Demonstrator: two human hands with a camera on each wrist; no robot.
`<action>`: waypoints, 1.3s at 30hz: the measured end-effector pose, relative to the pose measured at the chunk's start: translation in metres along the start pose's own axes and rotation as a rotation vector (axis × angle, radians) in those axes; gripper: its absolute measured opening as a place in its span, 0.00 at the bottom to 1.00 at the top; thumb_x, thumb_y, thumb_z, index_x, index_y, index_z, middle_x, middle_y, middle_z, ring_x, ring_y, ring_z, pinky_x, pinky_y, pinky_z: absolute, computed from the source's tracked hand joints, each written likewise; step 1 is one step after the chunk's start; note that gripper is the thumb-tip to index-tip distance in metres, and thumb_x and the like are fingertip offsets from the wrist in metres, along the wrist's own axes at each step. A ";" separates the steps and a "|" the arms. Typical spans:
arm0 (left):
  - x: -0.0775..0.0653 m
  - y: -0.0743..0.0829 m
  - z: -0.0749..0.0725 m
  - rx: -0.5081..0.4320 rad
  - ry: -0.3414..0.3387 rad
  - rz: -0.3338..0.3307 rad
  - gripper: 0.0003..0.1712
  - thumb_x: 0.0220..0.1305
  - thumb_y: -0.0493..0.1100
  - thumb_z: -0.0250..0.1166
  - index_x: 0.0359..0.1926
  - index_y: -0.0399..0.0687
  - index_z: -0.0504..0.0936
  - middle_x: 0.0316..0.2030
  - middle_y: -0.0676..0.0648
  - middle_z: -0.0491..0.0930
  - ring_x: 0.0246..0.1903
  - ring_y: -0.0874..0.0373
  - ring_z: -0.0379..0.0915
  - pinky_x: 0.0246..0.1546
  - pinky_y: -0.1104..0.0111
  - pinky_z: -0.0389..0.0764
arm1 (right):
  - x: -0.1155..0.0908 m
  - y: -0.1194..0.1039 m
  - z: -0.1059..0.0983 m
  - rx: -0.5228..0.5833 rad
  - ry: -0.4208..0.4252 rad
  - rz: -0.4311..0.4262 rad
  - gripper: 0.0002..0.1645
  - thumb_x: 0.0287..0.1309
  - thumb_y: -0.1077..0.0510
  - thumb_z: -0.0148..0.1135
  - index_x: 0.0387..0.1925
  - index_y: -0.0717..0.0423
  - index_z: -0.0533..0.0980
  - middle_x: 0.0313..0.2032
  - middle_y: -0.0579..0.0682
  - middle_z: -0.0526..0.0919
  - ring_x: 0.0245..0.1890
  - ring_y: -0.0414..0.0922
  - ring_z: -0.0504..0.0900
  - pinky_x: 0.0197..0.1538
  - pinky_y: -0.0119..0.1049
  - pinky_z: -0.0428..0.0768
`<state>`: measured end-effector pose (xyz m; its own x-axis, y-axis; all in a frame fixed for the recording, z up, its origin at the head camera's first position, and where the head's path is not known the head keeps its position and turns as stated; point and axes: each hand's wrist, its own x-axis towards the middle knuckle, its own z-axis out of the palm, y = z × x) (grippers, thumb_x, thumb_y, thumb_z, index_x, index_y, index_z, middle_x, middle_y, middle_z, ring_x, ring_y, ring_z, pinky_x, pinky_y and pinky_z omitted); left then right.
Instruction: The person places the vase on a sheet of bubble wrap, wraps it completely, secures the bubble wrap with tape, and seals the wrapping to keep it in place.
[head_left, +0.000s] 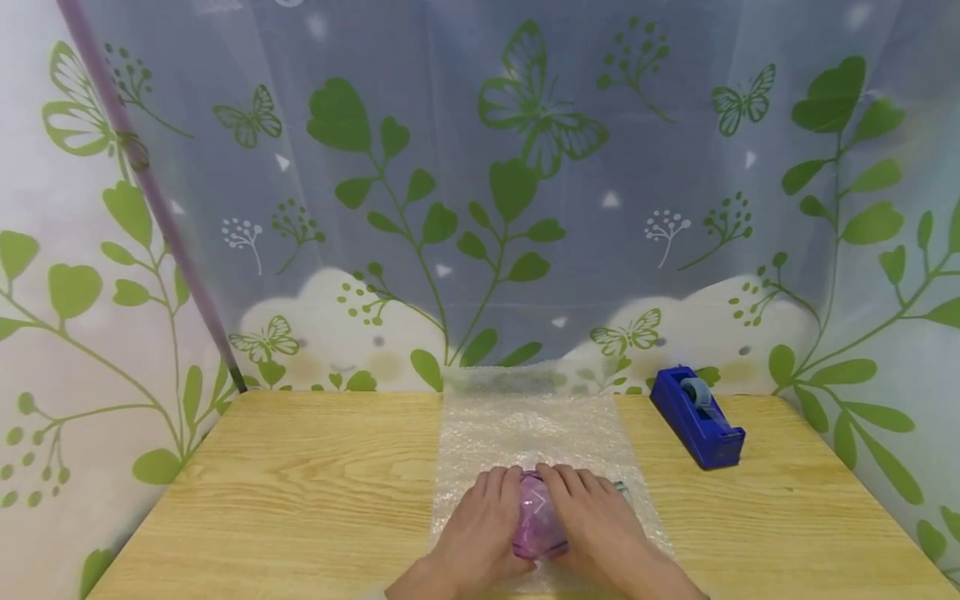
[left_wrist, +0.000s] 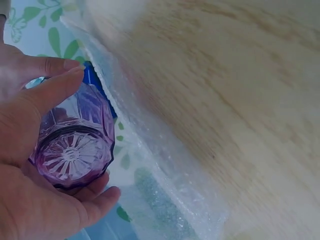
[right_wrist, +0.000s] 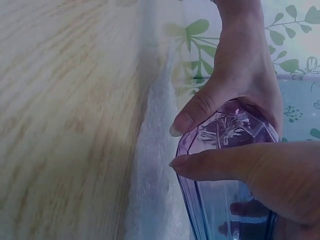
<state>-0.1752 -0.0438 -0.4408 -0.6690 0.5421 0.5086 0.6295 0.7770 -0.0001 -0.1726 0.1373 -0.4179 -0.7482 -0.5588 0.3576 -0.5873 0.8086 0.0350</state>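
Note:
Between both hands lies a faceted purple glass (head_left: 540, 525), tinted blue further along its side in the right wrist view. Its base, with a starburst pattern (left_wrist: 71, 156), faces the person. My left hand (head_left: 480, 518) grips the glass from the left, thumb on the near side and fingers over the far side. From the right, my right hand (head_left: 600, 518) holds it the same way, and both thumbs (right_wrist: 202, 107) come close together near the base. Under the hands, a sheet of bubble wrap (head_left: 525, 425) is spread on the table. The glass's mouth is hidden by the fingers.
A blue tape dispenser (head_left: 697, 421) with a roll of clear tape stands at the back right of the wooden table (head_left: 315, 483). Just past the right hand shows a small greenish piece (head_left: 621, 488). A leaf-patterned curtain (head_left: 465, 250) hangs behind the table and along both sides.

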 end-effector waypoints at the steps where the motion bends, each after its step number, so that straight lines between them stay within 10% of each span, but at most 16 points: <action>1: -0.001 0.000 0.000 -0.001 0.001 0.003 0.58 0.24 0.60 0.81 0.55 0.33 0.66 0.43 0.42 0.71 0.40 0.53 0.71 0.41 0.67 0.77 | -0.001 -0.001 0.000 0.005 0.002 0.000 0.55 0.24 0.47 0.81 0.58 0.61 0.67 0.49 0.56 0.75 0.46 0.54 0.76 0.48 0.50 0.75; 39: -0.020 0.007 -0.004 -0.054 -0.145 -0.031 0.59 0.24 0.57 0.81 0.57 0.34 0.64 0.44 0.43 0.71 0.43 0.53 0.71 0.41 0.63 0.77 | -0.013 -0.008 0.006 0.132 -0.167 -0.001 0.59 0.29 0.42 0.79 0.61 0.65 0.63 0.51 0.58 0.72 0.49 0.56 0.73 0.49 0.54 0.74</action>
<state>-0.1560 -0.0507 -0.4472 -0.7363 0.5612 0.3781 0.6250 0.7782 0.0618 -0.1596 0.1372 -0.4284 -0.7817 -0.5916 0.1975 -0.6155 0.7828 -0.0912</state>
